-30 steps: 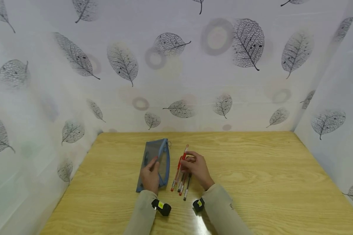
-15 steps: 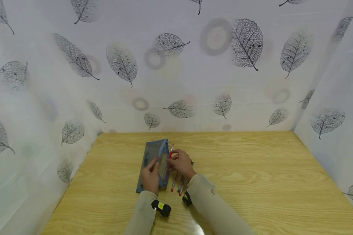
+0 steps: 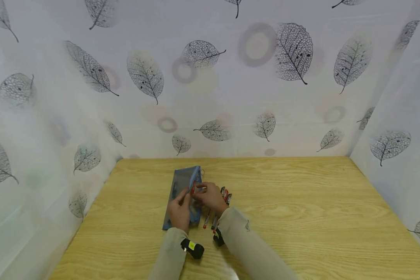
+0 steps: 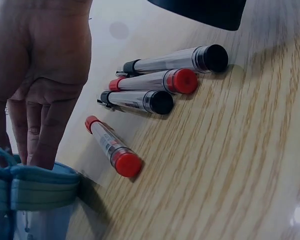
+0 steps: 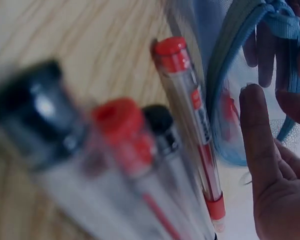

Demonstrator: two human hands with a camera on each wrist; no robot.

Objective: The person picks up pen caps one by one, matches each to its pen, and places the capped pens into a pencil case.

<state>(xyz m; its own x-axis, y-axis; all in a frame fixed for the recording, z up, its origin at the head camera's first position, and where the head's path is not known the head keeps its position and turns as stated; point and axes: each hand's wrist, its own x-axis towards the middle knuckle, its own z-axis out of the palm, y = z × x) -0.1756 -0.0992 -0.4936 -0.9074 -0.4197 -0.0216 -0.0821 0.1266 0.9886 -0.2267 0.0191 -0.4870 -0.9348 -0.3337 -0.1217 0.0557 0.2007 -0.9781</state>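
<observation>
A blue-trimmed, see-through zip pouch [image 3: 180,179] lies on the table with its mouth gaping to the right. My left hand [image 3: 179,212] pinches the upper edge of that mouth between thumb and fingers. A red pen [image 3: 193,187] shows at the opening, and in the right wrist view its red part [image 5: 229,112] appears inside the pouch. At the mouth is my right hand [image 3: 210,196], its index finger straight and its fingertips reaching in past the zipper. Beside the pouch lie a red-capped pen [image 4: 112,147] and several red and black gel pens [image 4: 155,80], partly hidden under my right hand.
The wooden table [image 3: 301,217] extends widely to the right. Behind and at both sides hangs a pale leaf-print curtain [image 3: 231,85]. A small ring [image 3: 202,172] is attached at the pouch's far corner. Each wrist wears a black camera [image 3: 192,249].
My right hand has carried a red pen leftward from the pile to the pouch's mouth, and the pen has gone into it. My left hand has stayed on the pouch.
</observation>
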